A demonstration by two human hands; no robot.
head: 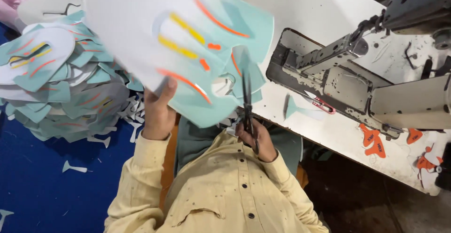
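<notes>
The left hand (157,115) grips with closed fingers a pale blue cut sheet (188,40) raised in the upper middle of the frame, so the right hand (256,141), closed on scissors (247,101), can trim its edge.

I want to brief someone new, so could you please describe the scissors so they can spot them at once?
Start at the grey sewing machine on the white table, then look left to the person's right hand. The scissors rise from it into the mint and white sheet: slim, black, the only dark tool among pale cut pieces.
</notes>
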